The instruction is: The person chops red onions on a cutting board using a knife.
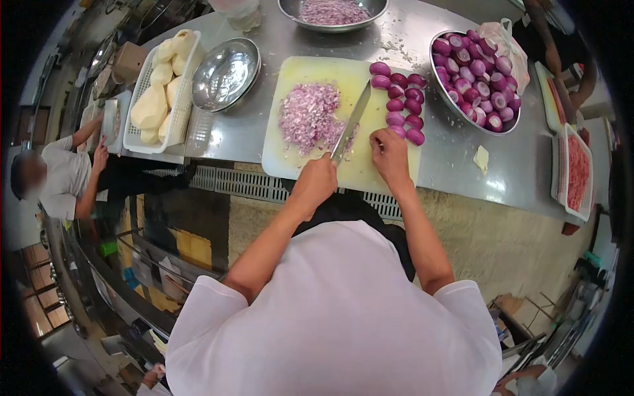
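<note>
My left hand (pixel 316 183) is closed round the handle of a knife (pixel 354 119), whose blade points up and to the right over the cutting board (pixel 370 173). Beside it, my right hand (pixel 389 155) has its fingers curled together over the board's right part; what they hold, if anything, is hidden. Just above the right hand, peeled purple onions (pixel 395 105) lie in two rows along the board. A pile of finely chopped onion (pixel 308 119) covers the board's left part, left of the blade.
A bowl of purple onions (pixel 477 82) stands right, a bowl of chopped onion (pixel 333 11) behind the board. Left are an empty metal bowl (pixel 226 74) and a basket of peeled vegetables (pixel 158 92). Another person (pixel 69 173) works far left; a basket of reddish food (pixel 577 173) is far right.
</note>
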`<state>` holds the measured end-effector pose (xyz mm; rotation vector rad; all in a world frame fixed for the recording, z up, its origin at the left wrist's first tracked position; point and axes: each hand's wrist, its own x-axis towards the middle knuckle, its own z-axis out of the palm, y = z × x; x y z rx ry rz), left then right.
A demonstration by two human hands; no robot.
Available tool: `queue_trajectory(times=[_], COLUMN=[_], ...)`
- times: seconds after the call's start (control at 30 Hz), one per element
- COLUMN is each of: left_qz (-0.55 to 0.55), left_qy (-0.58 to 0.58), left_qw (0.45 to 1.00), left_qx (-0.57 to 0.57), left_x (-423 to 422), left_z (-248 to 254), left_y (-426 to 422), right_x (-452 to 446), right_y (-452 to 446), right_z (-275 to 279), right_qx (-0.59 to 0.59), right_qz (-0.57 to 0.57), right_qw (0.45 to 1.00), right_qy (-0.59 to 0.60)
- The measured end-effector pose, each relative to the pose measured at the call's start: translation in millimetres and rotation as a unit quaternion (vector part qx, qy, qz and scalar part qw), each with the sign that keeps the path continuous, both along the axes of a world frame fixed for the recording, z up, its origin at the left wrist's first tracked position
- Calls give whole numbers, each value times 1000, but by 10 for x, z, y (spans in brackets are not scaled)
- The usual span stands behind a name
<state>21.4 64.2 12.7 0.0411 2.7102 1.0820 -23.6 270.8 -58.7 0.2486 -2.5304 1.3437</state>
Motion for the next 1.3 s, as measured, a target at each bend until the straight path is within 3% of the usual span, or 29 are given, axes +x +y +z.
queue_trajectory(times=[0.17, 0.2, 0.27, 0.37, 0.4, 0.43, 0.53, 0.6, 0.63, 0.73, 0.83, 0.87, 0.9, 0.97, 1.07, 1.17, 1.3], left_qz=[-41, -36, -82, -40, -1, -23, 36, -2, -1, -91, -88, 3, 30, 7, 26, 33, 28], left_qy=[19, 22, -45, -21, -130, -71, -103, 61, 61, 9, 2, -231, -228, -23, 15, 30, 26], left_qw=[999, 999, 995, 997, 988, 995, 993, 998, 998, 994, 994, 969, 970, 1000, 999, 999, 999], left_qx=[1, 4, 30, 59, 88, 59, 47, -25, -23, 60, 71, 86, 81, 12, -27, 5, -19], left_x=[59, 122, 273, 374, 284, 210, 70, 95, 161, 476, 520, 414, 341, 223, 103, 57, -214], left_z=[98, 100, 78, -212, -77, -102, -81, -121, -96, -71, -132, -13, 22, -172, 169, 270, -89], left_y=[-80, -105, -186, -392, -476, -592, -684, -625, -597, -552, -733, -819, -899, -1048, -864, -538, -328], right_x=[-16, -50, -34, -57, -45, -31, -46, -43, -27, -47, -15, -4, -8, -38, -122, -268, -349], right_y=[293, 406, 511, 660, 694, 713, 678, 615, 591, 547, 452, 393, 310, 99, -237, -433, -516], right_z=[283, 272, 420, 426, 400, 367, 252, 189, 180, 171, 200, 166, 98, 30, 19, 85, 106], right_qx=[-20, 8, 20, 48, 77, 106, 139, 140, 141, 130, 133, 134, 108, 81, 60, 58, 114], right_qz=[-54, -57, -74, -80, -67, -53, -11, -14, -22, -32, -29, -31, -19, -6, 30, 64, 92], right_qw=[998, 996, 996, 995, 995, 993, 990, 990, 989, 991, 991, 990, 994, 996, 998, 996, 989], right_qy=[6, 61, 45, 35, 17, -1, -6, 14, 31, -8, -11, -13, -23, -33, -21, -7, -8])
